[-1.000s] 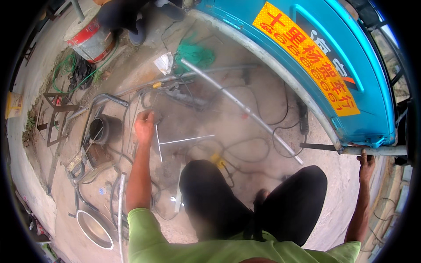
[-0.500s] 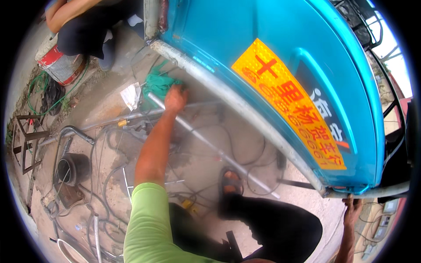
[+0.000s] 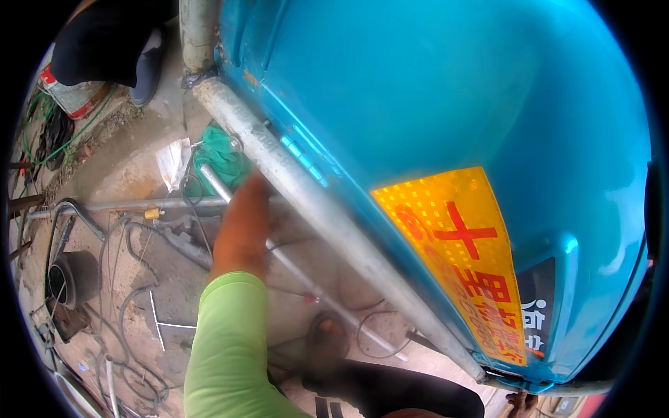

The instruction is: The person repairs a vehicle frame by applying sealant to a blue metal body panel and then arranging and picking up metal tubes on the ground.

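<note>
My left arm reaches forward to the grey tube (image 3: 306, 209) that edges the blue body panel (image 3: 418, 97); my left hand (image 3: 258, 180) is mostly hidden behind that tube, beside a green cloth (image 3: 221, 157) and a loose steel pipe (image 3: 293, 265). Along the bottom at the right, my right hand (image 3: 521, 403) grips the tube beneath the panel, only partly visible. A yellow sticker (image 3: 453, 216) with red characters is on the panel.
Another person's dark-clad legs (image 3: 104, 42) are at upper left beside a paint bucket (image 3: 73, 94). Cables, a dark cylinder (image 3: 73, 279), a T-shaped rod (image 3: 174, 324) and a white paper (image 3: 174, 160) lie on the concrete ground.
My left hand has moved forward from above the ground to behind the panel's tube. The view has leaned closer, so the blue panel now fills much more of it.
</note>
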Available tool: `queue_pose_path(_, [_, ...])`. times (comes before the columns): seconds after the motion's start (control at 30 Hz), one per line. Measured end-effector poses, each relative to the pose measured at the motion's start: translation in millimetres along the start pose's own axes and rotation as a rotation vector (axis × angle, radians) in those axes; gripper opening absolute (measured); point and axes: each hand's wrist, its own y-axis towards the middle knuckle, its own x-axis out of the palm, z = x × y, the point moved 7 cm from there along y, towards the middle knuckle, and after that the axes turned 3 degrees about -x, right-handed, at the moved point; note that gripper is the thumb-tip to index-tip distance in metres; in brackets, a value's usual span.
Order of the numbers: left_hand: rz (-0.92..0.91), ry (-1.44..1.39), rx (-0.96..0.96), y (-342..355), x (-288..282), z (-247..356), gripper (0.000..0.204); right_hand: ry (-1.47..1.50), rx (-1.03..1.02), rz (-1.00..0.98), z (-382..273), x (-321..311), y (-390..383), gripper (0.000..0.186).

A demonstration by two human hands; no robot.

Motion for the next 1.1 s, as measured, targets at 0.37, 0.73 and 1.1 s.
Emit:
queue_pose_path(0.37, [-0.023,-0.044,-0.076,8,-20,-13,0.037,-0.306,-0.001,0.022,-79,18,-15,0.051])
queue_pose_path(0.73, [0.371,0.055,0.119,-4,-13,-20,0.017,0.174,-0.031,0.021,30,1,29,0.045])
queue_pose_path(1.1, [0.025,-0.544,-0.173,-177,-278,39,0.043,-0.041,-0.073,0.146,-8,10,4,0.064])
